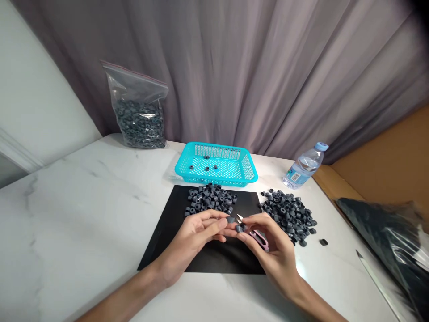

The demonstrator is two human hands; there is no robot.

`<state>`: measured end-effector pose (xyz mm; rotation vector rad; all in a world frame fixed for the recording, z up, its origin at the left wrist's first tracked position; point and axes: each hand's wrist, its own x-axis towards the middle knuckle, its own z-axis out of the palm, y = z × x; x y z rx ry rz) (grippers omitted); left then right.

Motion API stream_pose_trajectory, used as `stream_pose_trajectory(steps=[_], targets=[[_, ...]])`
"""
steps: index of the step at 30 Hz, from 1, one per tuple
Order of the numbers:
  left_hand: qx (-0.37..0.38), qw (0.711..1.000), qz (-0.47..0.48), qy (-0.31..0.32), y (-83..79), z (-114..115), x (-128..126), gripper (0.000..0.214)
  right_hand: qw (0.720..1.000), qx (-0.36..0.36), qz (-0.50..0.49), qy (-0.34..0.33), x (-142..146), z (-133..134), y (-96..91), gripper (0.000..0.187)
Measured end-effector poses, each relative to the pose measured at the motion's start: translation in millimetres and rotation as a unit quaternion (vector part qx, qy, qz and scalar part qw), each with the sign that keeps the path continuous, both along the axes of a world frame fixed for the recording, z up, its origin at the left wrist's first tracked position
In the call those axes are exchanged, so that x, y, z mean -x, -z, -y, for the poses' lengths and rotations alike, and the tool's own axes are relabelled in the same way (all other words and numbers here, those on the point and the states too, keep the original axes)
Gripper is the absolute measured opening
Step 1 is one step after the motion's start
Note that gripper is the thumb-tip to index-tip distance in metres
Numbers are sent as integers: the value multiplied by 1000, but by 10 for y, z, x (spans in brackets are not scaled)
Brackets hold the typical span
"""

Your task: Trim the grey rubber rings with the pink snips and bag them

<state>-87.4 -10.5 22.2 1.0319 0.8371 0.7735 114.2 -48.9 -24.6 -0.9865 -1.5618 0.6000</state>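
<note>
My left hand (204,230) is closed, with a small dark grey plastic cap-like piece (230,219) pinched at its fingertips. Facing it, my right hand (273,243) is closed around pink-handled snips (260,240), whose short metal blades (239,218) point up and left. A second grey piece (240,228) sits between the two hands at my right thumb and fingertips; which hand bears it I cannot tell. Both hands are above a black mat (164,237). Just beyond them a heap of the same grey pieces (211,199) lies on the mat, partly hidden by my fingers.
A turquoise perforated basket (216,181) with several pieces inside stands behind the mat. To the right are another heap (288,214), a water bottle (304,166), a long thin blade-like strip (377,284) and a dark plastic bag (385,241). A filled zip bag (140,120) stands back left.
</note>
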Motion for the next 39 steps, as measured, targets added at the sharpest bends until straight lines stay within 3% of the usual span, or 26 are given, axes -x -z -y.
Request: stream_pose_trajectory(steps=[18,39], targets=[[150,981,124,-19,121,170,-85,13,999,-14,40,8,25,32,-76,2],[103,991,89,-6,29,208,-99,19,998,-25,55,7,30,52,-49,6]])
